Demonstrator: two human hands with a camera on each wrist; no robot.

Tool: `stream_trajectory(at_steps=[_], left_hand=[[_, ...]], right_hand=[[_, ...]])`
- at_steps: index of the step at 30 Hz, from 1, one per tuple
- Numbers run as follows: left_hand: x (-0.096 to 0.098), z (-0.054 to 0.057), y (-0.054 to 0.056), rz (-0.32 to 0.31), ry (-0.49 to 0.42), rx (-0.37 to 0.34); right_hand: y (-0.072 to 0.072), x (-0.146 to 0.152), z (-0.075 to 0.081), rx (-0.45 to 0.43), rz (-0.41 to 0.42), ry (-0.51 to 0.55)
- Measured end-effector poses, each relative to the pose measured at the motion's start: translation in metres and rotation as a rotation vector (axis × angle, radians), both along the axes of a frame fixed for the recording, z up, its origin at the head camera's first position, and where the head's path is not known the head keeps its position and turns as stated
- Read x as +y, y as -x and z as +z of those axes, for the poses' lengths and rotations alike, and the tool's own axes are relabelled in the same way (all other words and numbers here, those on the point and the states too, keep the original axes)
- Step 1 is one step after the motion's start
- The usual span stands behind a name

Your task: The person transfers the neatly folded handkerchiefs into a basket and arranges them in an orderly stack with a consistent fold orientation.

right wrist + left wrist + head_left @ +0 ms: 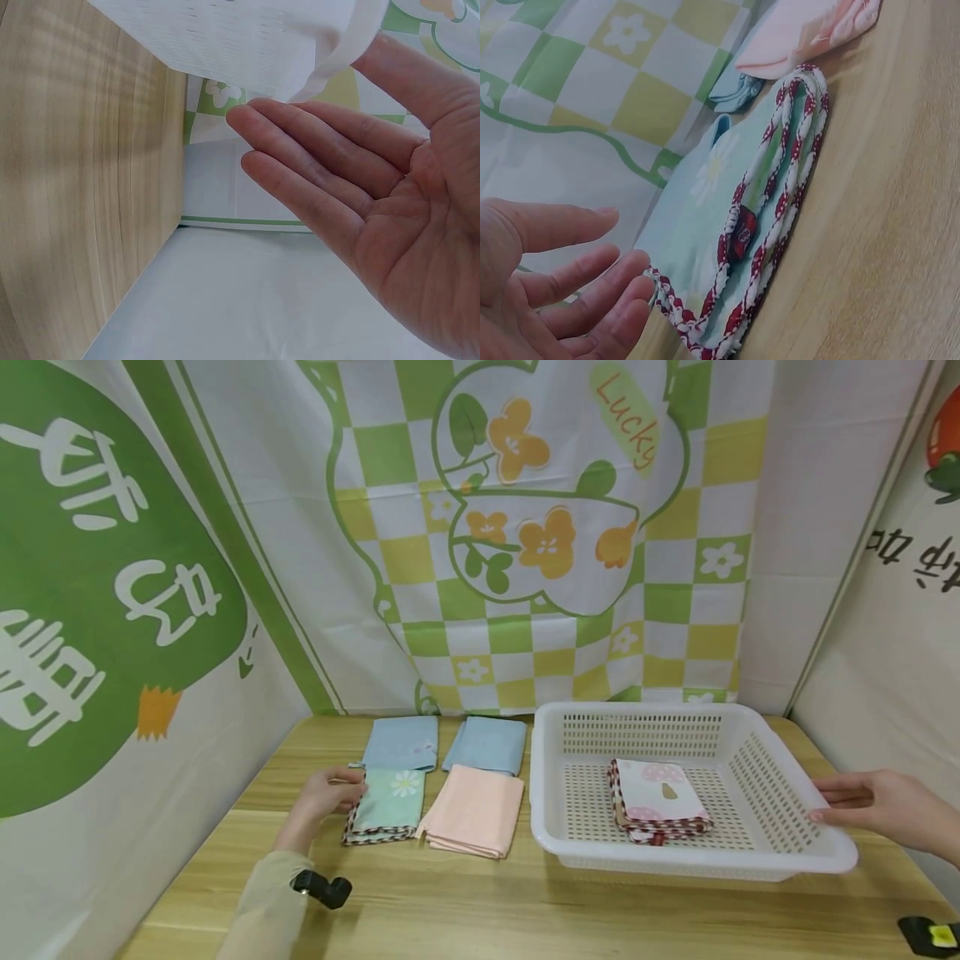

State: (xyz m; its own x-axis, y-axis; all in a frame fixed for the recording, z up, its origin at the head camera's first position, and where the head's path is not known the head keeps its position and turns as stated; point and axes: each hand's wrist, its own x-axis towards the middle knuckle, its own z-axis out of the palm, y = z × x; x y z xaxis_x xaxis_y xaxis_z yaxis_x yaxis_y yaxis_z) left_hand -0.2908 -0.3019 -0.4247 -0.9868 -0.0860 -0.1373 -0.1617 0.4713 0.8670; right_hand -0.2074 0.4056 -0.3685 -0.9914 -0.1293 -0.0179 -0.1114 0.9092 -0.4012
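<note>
We locate the folded mint-green cloth with a white daisy and red-and-white braided edging (388, 802) on the light wood-grain table (450, 910), left of the folded peach-pink cloth (480, 810). Our left hand (327, 795) is beside its left edge, fingers loosely bent and grasping nothing; we cannot tell whether the fingertips contact it. Our right hand (892, 807) is at the right rim of the white perforated plastic basket (697, 857), thumb against the rim, remaining fingers extended and unclenched. Inside the basket lies the folded white cloth with pink print and checked edging (656, 792).
</note>
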Motion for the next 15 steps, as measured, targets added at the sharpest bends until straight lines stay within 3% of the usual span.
stream_trajectory(at_steps=[15], left_hand=[[-0.0074,-0.0040,-0.0022,0.094,0.000,0.032]], right_hand=[[-0.0002,0.0006,-0.0008,0.023,0.001,-0.012]])
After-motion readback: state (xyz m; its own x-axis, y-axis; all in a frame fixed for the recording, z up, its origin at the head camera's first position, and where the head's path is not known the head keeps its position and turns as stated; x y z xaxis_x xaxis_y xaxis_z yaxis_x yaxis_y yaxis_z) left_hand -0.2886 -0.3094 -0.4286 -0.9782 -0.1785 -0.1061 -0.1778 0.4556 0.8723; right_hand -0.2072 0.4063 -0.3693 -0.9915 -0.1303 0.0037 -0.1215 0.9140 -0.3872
